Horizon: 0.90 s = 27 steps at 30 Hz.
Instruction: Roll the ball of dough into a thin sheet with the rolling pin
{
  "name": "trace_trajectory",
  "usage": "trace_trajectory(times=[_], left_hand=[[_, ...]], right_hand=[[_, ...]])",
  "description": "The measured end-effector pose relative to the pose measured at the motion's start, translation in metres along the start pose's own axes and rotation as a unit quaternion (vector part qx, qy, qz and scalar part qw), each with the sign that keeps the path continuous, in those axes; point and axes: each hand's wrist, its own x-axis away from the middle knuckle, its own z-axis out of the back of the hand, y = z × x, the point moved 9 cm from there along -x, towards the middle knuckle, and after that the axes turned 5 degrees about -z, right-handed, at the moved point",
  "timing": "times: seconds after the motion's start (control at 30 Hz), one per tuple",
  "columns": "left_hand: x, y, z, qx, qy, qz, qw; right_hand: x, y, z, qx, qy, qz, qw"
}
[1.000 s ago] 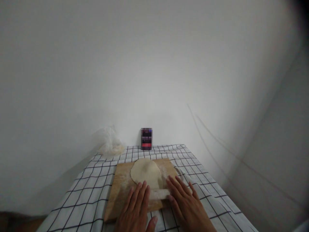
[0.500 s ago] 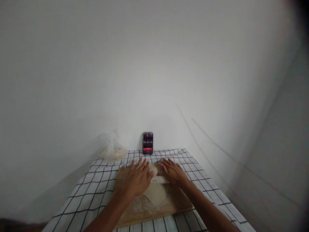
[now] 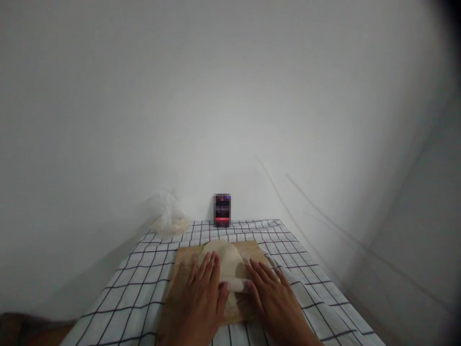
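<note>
A pale round sheet of dough (image 3: pixel 227 259) lies on the wooden board (image 3: pixel 178 271), its far edge close to the board's back edge. Across its near part runs a light rolling pin (image 3: pixel 236 285), of which only the middle shows. My left hand (image 3: pixel 202 293) rests over the pin's left end, fingers stretched forward along the dough. Over the right end lies my right hand (image 3: pixel 272 290), its fingers also extended, thumb against the pin. Both palms hide the pin's ends. Neither hand is wrapped around it.
A phone (image 3: pixel 222 210) with a blurred screen leans against the white wall (image 3: pixel 230 120). Beside it on the left sits a clear plastic bag (image 3: pixel 170 218) with something pale inside. A black-and-white checked cloth (image 3: pixel 133 283) covers the table under the board.
Both hands and the rolling pin have come back towards me, from the board's far part to its near part. More of the dough's far side is now uncovered.
</note>
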Motion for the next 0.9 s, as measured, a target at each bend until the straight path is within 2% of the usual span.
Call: trace_trajectory(times=[0.1,0.17,0.23,0.3,0.4,0.53,0.73,0.8,0.9], left_hand=[[0.019,0.013,0.013,-0.011,0.039,-0.032,0.999],[0.020,0.015,0.011,-0.002,0.034,-0.030,0.999],[0.013,0.009,0.001,0.014,0.004,-0.003,1.000],[0.000,-0.001,-0.012,0.027,-0.036,0.022,0.999],[-0.023,-0.013,-0.028,0.036,-0.084,0.024,0.996],[-0.042,-0.025,-0.036,0.041,-0.104,0.031,0.993],[-0.030,-0.015,-0.030,0.071,-0.099,0.071,0.990],[-0.023,-0.009,-0.027,0.067,-0.094,0.086,0.990],[-0.020,-0.007,-0.024,0.052,-0.081,0.093,0.991]], right_hand=[[0.020,-0.002,-0.002,0.006,0.023,0.035,0.999],[0.018,-0.001,-0.002,0.007,0.015,0.052,0.999],[0.003,0.002,-0.001,0.006,-0.007,0.051,0.999],[-0.019,0.006,0.000,0.002,-0.029,0.033,0.999],[-0.050,0.010,0.000,-0.007,-0.047,0.001,0.999],[-0.069,0.013,-0.002,-0.008,-0.057,-0.051,0.997],[-0.076,0.024,0.000,0.010,-0.064,-0.147,0.987],[-0.075,0.025,0.001,0.020,-0.067,-0.150,0.986],[-0.065,0.022,0.002,0.037,-0.078,-0.121,0.989]])
